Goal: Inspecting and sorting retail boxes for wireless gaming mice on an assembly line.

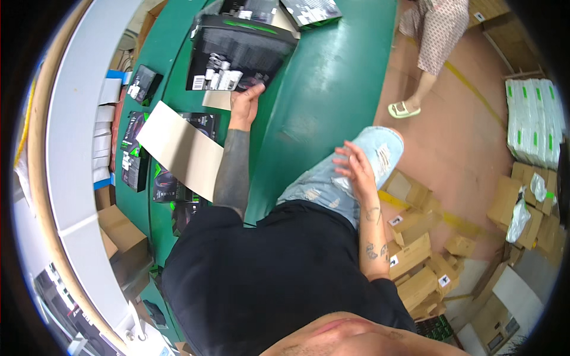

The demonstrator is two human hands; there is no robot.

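My left hand [245, 107] reaches out over the green table, closed on the near edge of a black box [243, 53] with a bright green stripe and white printed patches. The box is tilted, and the fingers beneath it are partly hidden. A pale cardboard sheet [184, 148] lies beside my left forearm, across several black boxes. Part of another pale sheet [218, 99] shows under the held box. My right hand [356, 168] hovers by the jeans over my thigh, fingers spread and holding nothing.
More black boxes lie on the table [332, 77], at its far end [312, 10] and left side [144, 83]. Brown cartons [415, 261] pile up on the floor at right, near a wrapped white stack [534, 121]. Another person's leg [424, 89] stands beyond the table.
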